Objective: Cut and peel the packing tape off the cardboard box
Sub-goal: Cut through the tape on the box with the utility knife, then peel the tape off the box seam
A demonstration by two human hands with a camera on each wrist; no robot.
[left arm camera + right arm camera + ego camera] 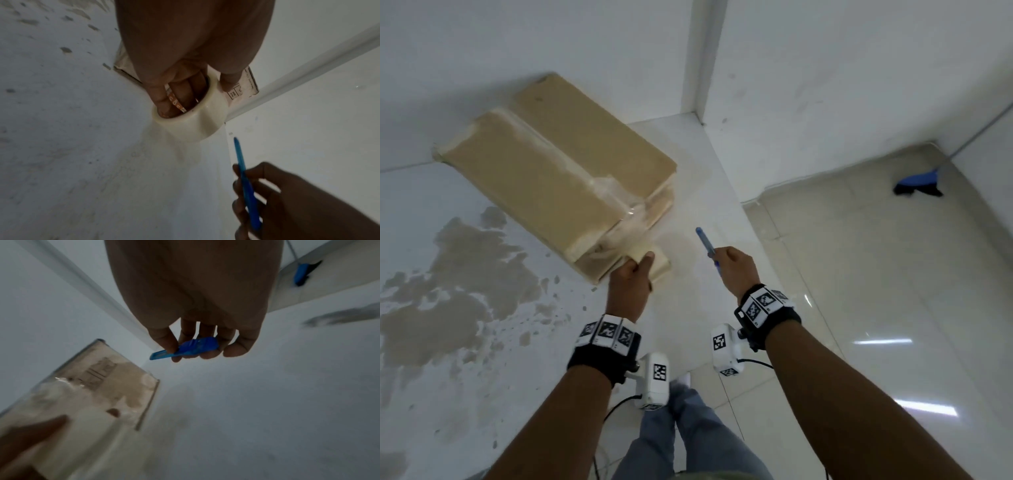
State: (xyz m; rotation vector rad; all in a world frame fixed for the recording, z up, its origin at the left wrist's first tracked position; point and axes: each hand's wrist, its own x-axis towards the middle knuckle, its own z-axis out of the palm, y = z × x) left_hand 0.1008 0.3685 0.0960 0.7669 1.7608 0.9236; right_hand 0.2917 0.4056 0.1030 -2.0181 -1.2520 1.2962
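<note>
A brown cardboard box (558,171) lies on the white floor against the wall, clear packing tape (571,161) running down its middle seam and over its near end. My left hand (633,274) holds a roll of tape (197,116) at the box's near corner, fingers inside the core and thumb outside. My right hand (736,270) grips a blue box cutter (707,248) to the right of the box, its tip pointing up and away, not touching the box. In the right wrist view the cutter (185,348) sits pinched between thumb and fingers, with the box (98,386) down to the left.
A brownish wet-looking stain (452,284) spreads over the floor left of my arms. A white wall and pillar (702,58) stand behind the box. A blue broom head (917,183) rests on the beige tiles at the right. My legs (681,435) are below.
</note>
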